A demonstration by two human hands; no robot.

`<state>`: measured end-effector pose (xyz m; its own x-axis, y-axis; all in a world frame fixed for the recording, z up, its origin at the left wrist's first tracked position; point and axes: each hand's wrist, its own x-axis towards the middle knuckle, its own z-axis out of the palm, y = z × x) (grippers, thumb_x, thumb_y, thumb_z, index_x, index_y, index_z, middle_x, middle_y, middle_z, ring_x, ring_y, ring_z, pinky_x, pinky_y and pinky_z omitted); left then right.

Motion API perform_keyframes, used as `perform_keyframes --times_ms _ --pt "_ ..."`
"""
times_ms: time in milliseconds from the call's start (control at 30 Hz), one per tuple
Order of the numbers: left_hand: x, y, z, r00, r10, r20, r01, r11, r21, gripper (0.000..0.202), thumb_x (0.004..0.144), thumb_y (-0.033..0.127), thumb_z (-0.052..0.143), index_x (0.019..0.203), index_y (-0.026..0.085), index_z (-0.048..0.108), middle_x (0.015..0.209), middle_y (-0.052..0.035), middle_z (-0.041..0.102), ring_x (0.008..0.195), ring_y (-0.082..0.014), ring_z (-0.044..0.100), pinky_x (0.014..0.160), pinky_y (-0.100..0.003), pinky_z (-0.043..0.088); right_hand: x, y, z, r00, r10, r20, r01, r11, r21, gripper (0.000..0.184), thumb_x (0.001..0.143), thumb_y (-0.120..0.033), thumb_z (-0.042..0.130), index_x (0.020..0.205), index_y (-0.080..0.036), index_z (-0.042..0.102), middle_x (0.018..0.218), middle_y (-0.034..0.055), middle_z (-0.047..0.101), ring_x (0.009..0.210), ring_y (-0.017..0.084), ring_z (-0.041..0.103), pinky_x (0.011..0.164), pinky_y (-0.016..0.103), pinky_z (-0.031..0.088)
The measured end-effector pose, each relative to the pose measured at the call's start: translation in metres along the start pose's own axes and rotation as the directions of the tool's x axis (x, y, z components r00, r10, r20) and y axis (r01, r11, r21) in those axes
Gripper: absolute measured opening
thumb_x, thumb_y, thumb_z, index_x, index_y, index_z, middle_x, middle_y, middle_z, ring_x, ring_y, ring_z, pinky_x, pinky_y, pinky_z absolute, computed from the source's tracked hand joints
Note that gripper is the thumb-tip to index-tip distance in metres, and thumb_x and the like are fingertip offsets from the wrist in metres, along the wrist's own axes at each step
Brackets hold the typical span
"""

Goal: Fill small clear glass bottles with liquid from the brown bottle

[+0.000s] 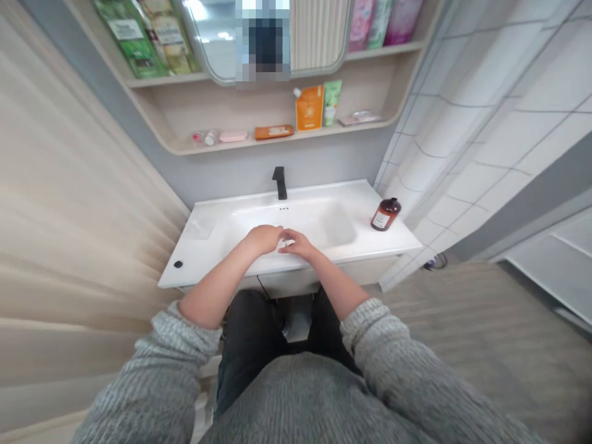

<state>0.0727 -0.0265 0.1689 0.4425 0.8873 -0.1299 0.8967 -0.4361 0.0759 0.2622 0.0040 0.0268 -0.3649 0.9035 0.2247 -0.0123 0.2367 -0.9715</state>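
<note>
A person is holding the left hand (pixel 263 239) against the right hand (pixel 300 244) low over a white sink (pixel 324 194), fingers (pixel 283 233) loosely curled, touching each other and grasping nothing visible, with a black faucet (pixel 279 183) standing behind them and a brown bottle (pixel 385 214) standing on the sink's right edge, beside the basin.
</note>
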Motion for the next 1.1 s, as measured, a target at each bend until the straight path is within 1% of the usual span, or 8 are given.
perform_keyframes --times_ms 133,267,433,600,667,800,967,1100 --pt "-0.012 -0.019 0.020 0.977 -0.131 -0.166 0.046 0.899 -0.436 0.046 0.108 0.045 0.065 0.150 0.025 0.066 0.143 -0.0133 0.079 0.125 -0.0288 0.078 0.107 -0.041 0.061 -0.002 0.000 0.000 0.999 0.033 -0.040 -0.030 0.998 0.053 0.075 0.062 -0.050 0.103 0.129 -0.026 0.080 0.127 0.0078 0.081 0.113 0.028 0.073 0.110 0.048 0.059" --pt "-0.020 -0.028 0.059 0.965 -0.161 -0.207 -0.022 0.737 -0.676 0.062 0.092 0.029 0.081 0.151 0.024 0.063 0.157 -0.0135 0.070 0.136 -0.0268 0.073 0.106 -0.039 0.065 -0.004 -0.002 -0.001 0.999 0.046 0.017 -0.047 0.993 0.111 0.075 0.067 -0.052 0.101 0.135 -0.027 0.080 0.137 0.0097 0.081 0.127 0.033 0.073 0.117 0.051 0.057" --pt "-0.037 -0.029 0.091 0.918 -0.285 -0.276 0.023 0.733 -0.680 0.062 0.088 0.030 0.090 0.144 0.022 0.066 0.145 -0.0136 0.073 0.123 -0.0256 0.077 0.102 -0.039 0.067 -0.007 -0.006 -0.004 0.990 0.056 0.130 -0.073 0.988 0.136 0.076 0.081 -0.058 0.094 0.149 -0.030 0.075 0.150 0.0106 0.076 0.134 0.034 0.071 0.112 0.050 0.061" --pt "-0.083 -0.067 0.083 0.646 -0.625 -0.438 0.395 0.765 -0.509 0.062 0.096 0.043 0.082 0.152 0.028 0.059 0.153 -0.0154 0.067 0.139 -0.0357 0.071 0.119 -0.052 0.059 -0.007 -0.002 -0.007 0.991 0.129 0.037 -0.134 0.977 0.169 0.070 0.098 -0.073 0.072 0.154 -0.030 0.070 0.152 0.0130 0.075 0.127 0.030 0.075 0.099 0.043 0.065" --pt "-0.102 -0.090 0.079 0.583 -0.695 -0.421 0.534 0.718 -0.446 0.066 0.097 0.044 0.080 0.156 0.026 0.056 0.152 -0.0182 0.065 0.139 -0.0403 0.071 0.117 -0.054 0.059 -0.006 0.000 -0.007 0.989 0.145 0.032 -0.148 0.977 0.151 0.068 0.097 -0.073 0.072 0.147 -0.028 0.073 0.145 0.0137 0.078 0.122 0.030 0.076 0.096 0.042 0.065" --pt "-0.123 -0.124 0.079 0.512 -0.763 -0.395 0.652 0.645 -0.399 0.070 0.097 0.045 0.077 0.157 0.020 0.051 0.149 -0.0227 0.064 0.132 -0.0431 0.073 0.110 -0.055 0.061 -0.004 0.002 -0.006 0.987 0.152 0.062 -0.158 0.981 0.112 0.063 0.091 -0.070 0.080 0.136 -0.025 0.079 0.133 0.0131 0.083 0.112 0.028 0.078 0.093 0.040 0.063" --pt "-0.125 -0.143 0.084 0.434 -0.805 -0.404 0.715 0.581 -0.389 0.066 0.095 0.046 0.076 0.149 0.016 0.054 0.145 -0.0250 0.066 0.127 -0.0440 0.073 0.108 -0.055 0.061 -0.005 0.003 -0.004 0.991 0.122 0.057 -0.128 0.985 0.113 0.055 0.090 -0.067 0.083 0.128 -0.027 0.082 0.124 0.0089 0.085 0.102 0.025 0.078 0.087 0.037 0.060" --pt "-0.121 -0.167 0.083 0.423 -0.795 -0.435 0.734 0.582 -0.349 0.065 0.093 0.042 0.076 0.146 0.010 0.057 0.140 -0.0291 0.070 0.133 -0.0472 0.069 0.114 -0.059 0.056 -0.005 0.003 -0.003 0.991 0.119 0.057 -0.124 0.987 0.101 0.050 0.088 -0.064 0.085 0.123 -0.029 0.083 0.120 0.0060 0.086 0.099 0.024 0.077 0.084 0.035 0.058"
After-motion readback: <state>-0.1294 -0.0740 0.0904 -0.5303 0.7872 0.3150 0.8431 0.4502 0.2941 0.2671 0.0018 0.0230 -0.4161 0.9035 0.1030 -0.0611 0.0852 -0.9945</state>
